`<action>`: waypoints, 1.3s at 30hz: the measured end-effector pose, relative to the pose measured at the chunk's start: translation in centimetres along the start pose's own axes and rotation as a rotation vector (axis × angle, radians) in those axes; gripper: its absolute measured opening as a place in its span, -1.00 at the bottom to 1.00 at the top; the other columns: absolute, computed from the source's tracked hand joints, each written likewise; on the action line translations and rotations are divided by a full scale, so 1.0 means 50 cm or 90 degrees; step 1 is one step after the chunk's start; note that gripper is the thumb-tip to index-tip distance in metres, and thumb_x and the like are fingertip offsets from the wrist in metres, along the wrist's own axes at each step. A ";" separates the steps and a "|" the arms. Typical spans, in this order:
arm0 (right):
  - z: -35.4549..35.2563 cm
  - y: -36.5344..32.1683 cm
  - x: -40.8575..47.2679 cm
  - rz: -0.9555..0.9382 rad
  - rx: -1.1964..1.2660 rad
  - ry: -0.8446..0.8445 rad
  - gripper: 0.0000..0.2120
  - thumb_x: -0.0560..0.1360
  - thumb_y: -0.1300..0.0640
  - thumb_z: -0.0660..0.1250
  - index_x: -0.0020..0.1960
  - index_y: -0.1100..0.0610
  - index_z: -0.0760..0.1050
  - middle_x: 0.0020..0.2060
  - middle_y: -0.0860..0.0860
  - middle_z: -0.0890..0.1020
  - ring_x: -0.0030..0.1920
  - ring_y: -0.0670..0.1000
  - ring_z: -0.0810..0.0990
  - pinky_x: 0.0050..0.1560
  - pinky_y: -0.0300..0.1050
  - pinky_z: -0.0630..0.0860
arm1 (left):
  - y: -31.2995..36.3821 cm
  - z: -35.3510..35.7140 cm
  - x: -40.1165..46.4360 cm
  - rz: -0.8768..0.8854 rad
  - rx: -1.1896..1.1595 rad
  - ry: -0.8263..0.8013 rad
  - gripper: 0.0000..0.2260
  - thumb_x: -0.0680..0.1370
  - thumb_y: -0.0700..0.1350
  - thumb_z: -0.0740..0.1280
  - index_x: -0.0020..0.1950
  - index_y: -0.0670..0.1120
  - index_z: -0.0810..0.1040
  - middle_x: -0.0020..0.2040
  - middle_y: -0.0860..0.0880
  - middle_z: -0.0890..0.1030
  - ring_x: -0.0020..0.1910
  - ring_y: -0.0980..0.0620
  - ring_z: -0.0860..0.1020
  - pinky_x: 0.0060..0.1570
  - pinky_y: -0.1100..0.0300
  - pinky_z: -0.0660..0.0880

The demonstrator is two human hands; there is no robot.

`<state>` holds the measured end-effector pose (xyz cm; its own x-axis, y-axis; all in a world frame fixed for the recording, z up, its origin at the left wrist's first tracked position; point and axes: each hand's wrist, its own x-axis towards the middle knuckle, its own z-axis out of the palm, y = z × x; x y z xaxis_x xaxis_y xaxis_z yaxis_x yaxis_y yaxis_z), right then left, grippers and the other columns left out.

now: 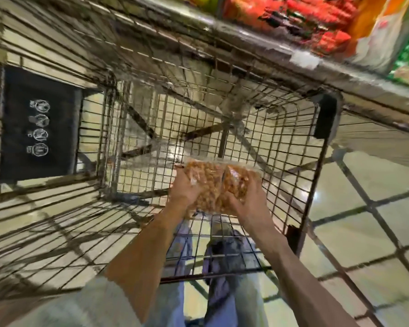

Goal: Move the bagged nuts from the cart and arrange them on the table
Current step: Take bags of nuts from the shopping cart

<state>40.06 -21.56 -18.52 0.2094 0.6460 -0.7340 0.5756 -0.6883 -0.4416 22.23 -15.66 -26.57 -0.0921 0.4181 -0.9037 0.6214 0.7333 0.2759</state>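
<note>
Over the wire cart (293,147), left hand (183,192) and right hand (248,199) clamp two bags of nuts (213,185) side by side, pointing away.

Dim, blurred, warped wide-angle edges

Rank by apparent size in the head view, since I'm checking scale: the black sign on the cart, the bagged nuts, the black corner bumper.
1. black sign
2. bagged nuts, partly hidden by both hands
3. black corner bumper
</note>
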 end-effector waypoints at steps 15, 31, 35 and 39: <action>0.056 -0.002 0.050 0.263 0.063 0.073 -0.35 0.65 0.08 0.40 0.60 0.21 0.16 0.45 0.29 0.35 0.38 0.32 0.50 0.37 0.19 0.52 | -0.049 -0.200 -0.026 0.025 -0.170 -0.027 -0.62 0.51 0.00 0.56 0.25 0.04 0.50 0.14 0.01 0.68 0.12 0.01 0.66 0.28 -0.11 0.58; 0.072 0.001 0.063 0.283 0.389 0.020 -0.41 0.43 -0.08 0.63 0.34 0.00 0.43 0.14 0.00 0.66 0.12 0.08 0.66 0.12 0.10 0.67 | -0.069 -0.232 -0.048 0.024 -0.277 -0.077 -0.31 0.48 0.06 0.54 0.55 0.07 0.33 0.29 -0.08 0.63 0.15 -0.10 0.70 0.15 -0.18 0.66; 0.039 -0.012 0.029 0.241 0.416 0.004 -0.36 0.50 -0.07 0.58 0.46 0.06 0.38 0.20 0.06 0.67 0.14 0.08 0.69 0.12 0.02 0.63 | -0.047 -0.244 -0.082 0.044 -0.279 -0.073 -0.32 0.47 0.11 0.54 0.52 0.09 0.32 0.23 -0.02 0.61 0.19 -0.08 0.62 0.29 -0.18 0.56; -0.019 -0.055 -0.042 0.214 0.449 -0.051 -0.36 0.43 -0.21 0.59 0.37 -0.01 0.43 0.15 0.16 0.74 0.09 0.24 0.77 0.18 0.33 0.68 | -0.019 -0.256 -0.156 0.081 -0.298 -0.105 -0.27 0.41 0.15 0.56 0.50 0.08 0.35 0.27 -0.07 0.63 0.12 -0.04 0.67 0.00 -0.02 0.69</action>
<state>38.79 -20.72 -15.25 0.2105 0.3588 -0.9093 -0.1515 -0.9070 -0.3930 12.39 -12.76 -15.62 0.1101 0.4573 -0.8825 0.2018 0.8591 0.4704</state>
